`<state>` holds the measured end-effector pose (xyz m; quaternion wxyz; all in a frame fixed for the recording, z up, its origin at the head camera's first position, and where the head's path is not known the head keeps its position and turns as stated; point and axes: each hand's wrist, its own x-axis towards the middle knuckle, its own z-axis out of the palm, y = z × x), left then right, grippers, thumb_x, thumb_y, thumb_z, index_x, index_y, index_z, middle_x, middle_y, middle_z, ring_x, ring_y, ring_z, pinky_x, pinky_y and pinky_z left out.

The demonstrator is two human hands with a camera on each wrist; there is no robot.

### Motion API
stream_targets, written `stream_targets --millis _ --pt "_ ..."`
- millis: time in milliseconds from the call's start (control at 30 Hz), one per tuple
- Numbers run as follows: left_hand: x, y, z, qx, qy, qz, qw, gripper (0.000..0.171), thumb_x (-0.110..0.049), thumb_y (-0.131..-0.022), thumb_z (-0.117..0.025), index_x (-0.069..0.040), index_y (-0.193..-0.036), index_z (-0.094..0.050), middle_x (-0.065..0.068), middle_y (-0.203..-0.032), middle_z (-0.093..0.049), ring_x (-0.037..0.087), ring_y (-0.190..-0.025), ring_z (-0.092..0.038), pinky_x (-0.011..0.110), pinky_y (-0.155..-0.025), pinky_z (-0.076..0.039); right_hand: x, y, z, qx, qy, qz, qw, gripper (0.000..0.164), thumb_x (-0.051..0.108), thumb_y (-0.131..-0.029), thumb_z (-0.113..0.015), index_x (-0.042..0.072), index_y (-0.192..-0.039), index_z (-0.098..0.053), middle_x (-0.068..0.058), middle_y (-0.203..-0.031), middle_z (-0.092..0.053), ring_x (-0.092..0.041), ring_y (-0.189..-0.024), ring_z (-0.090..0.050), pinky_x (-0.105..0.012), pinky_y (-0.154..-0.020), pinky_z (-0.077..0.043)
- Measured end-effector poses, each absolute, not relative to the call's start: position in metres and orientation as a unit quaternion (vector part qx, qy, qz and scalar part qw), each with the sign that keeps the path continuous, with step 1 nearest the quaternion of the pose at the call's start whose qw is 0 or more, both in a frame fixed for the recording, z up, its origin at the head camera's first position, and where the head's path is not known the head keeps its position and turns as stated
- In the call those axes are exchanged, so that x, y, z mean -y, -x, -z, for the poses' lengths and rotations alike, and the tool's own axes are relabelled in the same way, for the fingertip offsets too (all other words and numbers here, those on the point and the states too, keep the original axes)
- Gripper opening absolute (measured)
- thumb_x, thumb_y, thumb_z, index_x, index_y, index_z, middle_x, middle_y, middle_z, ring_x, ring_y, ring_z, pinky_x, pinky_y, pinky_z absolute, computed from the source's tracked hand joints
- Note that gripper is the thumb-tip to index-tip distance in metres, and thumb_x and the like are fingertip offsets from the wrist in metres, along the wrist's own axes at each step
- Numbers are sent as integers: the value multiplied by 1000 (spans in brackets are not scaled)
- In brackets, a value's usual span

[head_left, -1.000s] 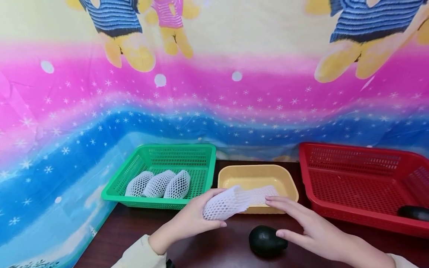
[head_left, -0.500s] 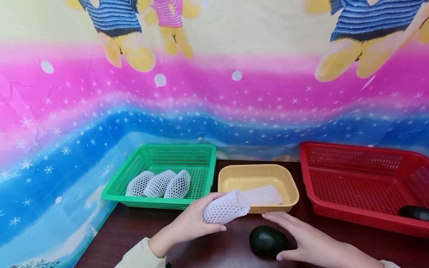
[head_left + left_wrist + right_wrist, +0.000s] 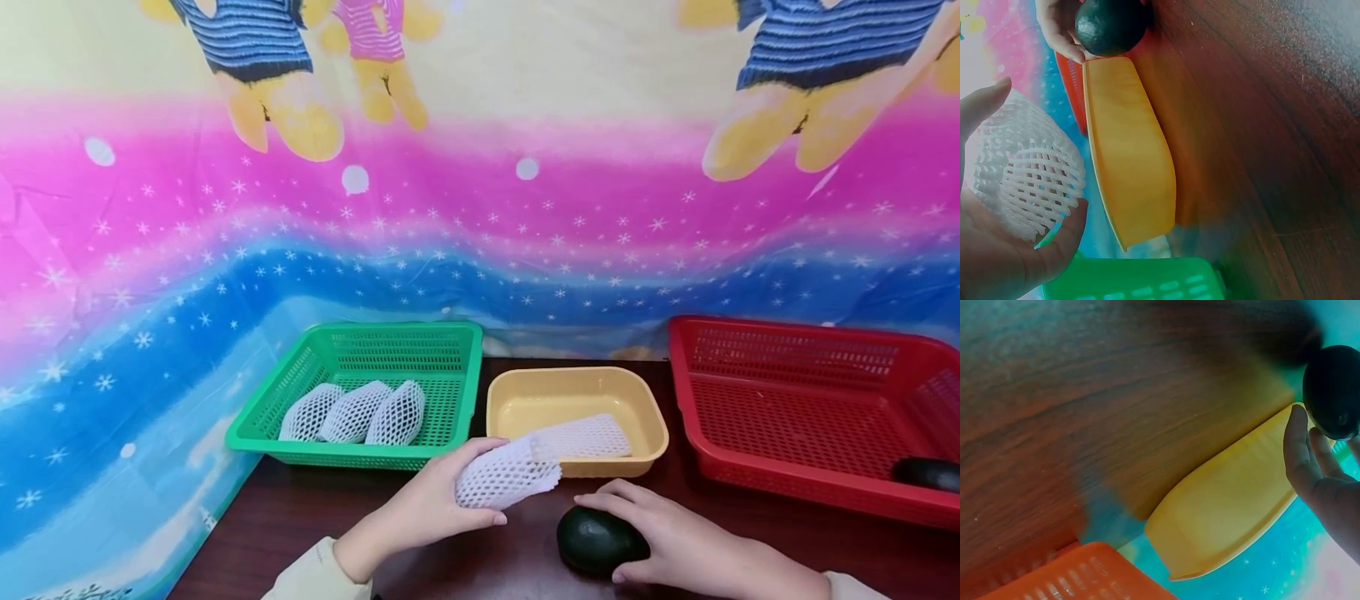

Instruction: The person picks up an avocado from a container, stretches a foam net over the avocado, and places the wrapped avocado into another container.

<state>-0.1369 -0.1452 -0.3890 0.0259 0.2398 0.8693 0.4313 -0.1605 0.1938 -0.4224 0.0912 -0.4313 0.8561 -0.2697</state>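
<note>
My left hand (image 3: 438, 492) grips a white foam net sleeve (image 3: 506, 475), its frilled open end pointing right. In the left wrist view the thumb and fingers curl round the sleeve (image 3: 1035, 169). A dark green avocado (image 3: 600, 540) lies on the table in front of the yellow tray. My right hand (image 3: 660, 533) holds it from the right, with fingers over its far side and thumb at the near side. Another flat foam net sleeve (image 3: 588, 435) lies in the yellow tray (image 3: 645, 458), partly hidden behind the held one.
At the left stands a green basket (image 3: 468, 400) with three netted fruits (image 3: 356, 412) inside. A red basket (image 3: 697, 417) at the right holds a dark fruit (image 3: 926, 473), cut off by the frame. Behind the brown table (image 3: 300, 517) hangs a printed cloth (image 3: 450, 208).
My right hand has come from above the yellow tray's front edge down and nearer, closing round the avocado. My left hand keeps the net sleeve, which has dipped slightly.
</note>
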Motion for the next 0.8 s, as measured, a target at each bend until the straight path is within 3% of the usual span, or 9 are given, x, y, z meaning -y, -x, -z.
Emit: stream_targets --millis 267,800 --pt "145 136 390 -869 -242 -431 32 75 -27 -81 -89 -27 -147 -51 -4 -129 -63 13 -109 -60 35 -92 -52 -192 162 428 -846 461 262 52 70 29 -82 -87 25 -145 -56 10 -127 -54 -10 -111 -56 -31 -86 -54" --pt "144 137 390 -870 -241 -429 34 76 -33 -82 -88 -27 -148 -51 -5 -130 -63 12 -110 -60 36 -92 -51 -180 163 423 -850 450 264 77 65 28 -80 -89 28 -136 -56 11 -126 -54 -8 -110 -56 -31 -88 -54"
